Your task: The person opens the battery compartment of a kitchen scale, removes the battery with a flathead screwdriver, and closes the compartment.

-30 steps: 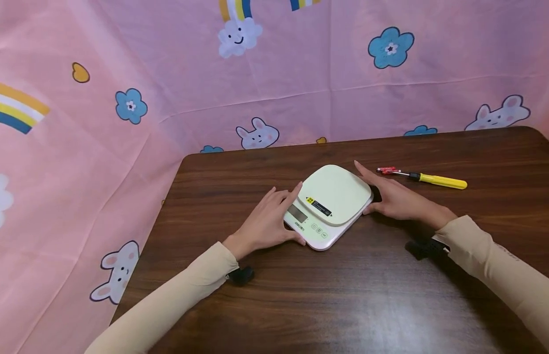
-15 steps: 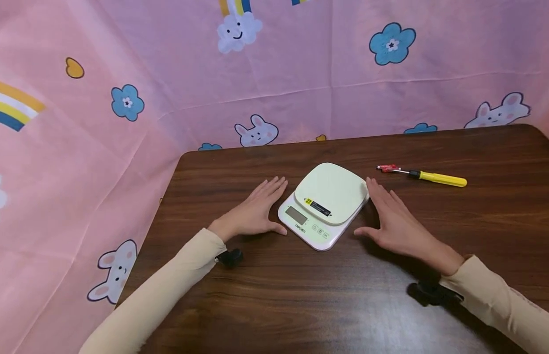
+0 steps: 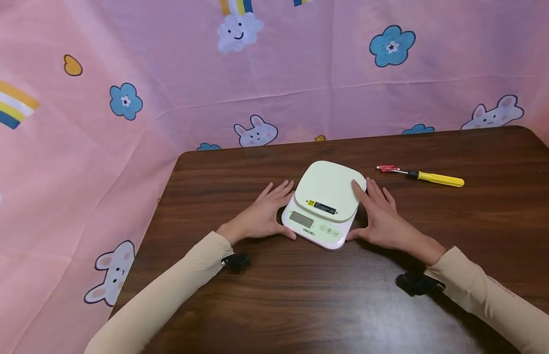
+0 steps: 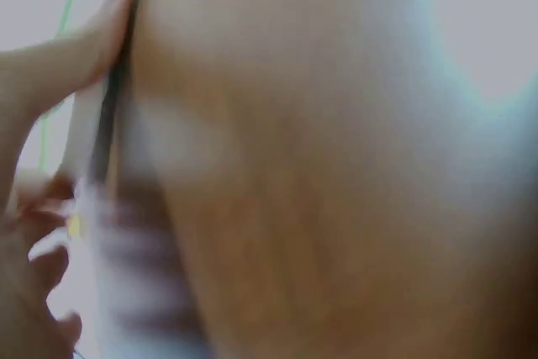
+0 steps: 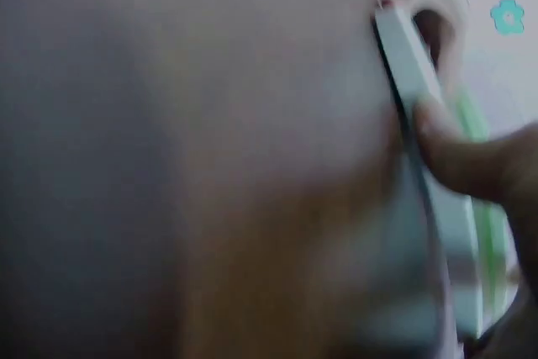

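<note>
A white kitchen scale [image 3: 329, 189] with a pale green top lies flat on the brown table, turned slightly, its small display and buttons toward the front. At its left side is my left hand [image 3: 262, 216], fingers spread, with the thumb near the front left corner. My right hand [image 3: 385, 223] lies along the right side: the thumb is at the front right corner, one finger reaches over the platform edge, the others extend beside it. In the blurred left wrist view the left thumb [image 4: 71, 65] overlaps the scale; the right wrist view shows the right thumb [image 5: 458, 149] against its side.
Behind the right hand lies a screwdriver [image 3: 440, 179] with a yellow handle, its tip at some small red cylinders [image 3: 388, 168]. A pink patterned cloth [image 3: 301, 64] hangs behind and left of the wooden table [image 3: 274, 300].
Half a second ago both hands stood apart around the scale's sides; now they have moved in to it. The scale has turned a little counter-clockwise, its display facing more to the front.
</note>
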Tool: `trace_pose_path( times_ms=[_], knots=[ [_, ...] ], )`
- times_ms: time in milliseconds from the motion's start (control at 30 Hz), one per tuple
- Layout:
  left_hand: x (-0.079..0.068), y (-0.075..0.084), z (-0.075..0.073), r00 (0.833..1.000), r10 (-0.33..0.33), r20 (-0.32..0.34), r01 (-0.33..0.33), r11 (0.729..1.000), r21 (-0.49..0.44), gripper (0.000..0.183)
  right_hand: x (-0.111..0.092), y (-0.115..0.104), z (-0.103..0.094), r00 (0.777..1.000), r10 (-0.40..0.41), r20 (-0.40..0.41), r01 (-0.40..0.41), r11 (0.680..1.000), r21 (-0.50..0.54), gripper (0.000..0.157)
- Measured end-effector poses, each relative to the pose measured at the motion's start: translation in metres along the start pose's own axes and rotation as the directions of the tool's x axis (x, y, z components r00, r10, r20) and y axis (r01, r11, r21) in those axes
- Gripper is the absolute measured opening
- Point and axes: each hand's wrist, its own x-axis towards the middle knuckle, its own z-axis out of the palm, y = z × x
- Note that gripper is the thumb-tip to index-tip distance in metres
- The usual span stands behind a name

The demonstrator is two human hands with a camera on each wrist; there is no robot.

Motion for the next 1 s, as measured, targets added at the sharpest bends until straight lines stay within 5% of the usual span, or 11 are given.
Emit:
trace_pose_path(
  times_ms=[200, 533, 1000],
  knots=[
    [-0.012, 0.028, 0.005, 0.991, -0.08, -0.11, 0.081, 0.997, 0.009, 0.117, 0.018, 0.02, -0.02, 0.99, -0.098, 0.097, 0.094, 0.994, 0.049, 0.131],
    [-0.017, 0.047, 0.019, 0.967, -0.138, -0.212, 0.163, 0.981, 0.106, 0.115, 0.049, 0.04, -0.041, 0.943, -0.202, 0.266, 0.194, 0.979, 0.058, 0.124],
    [-0.008, 0.06, 0.033, 0.949, -0.195, -0.249, 0.233, 0.963, 0.133, 0.115, 0.066, 0.048, -0.05, 0.914, -0.268, 0.305, 0.262, 0.963, 0.06, 0.129]
  ],
)
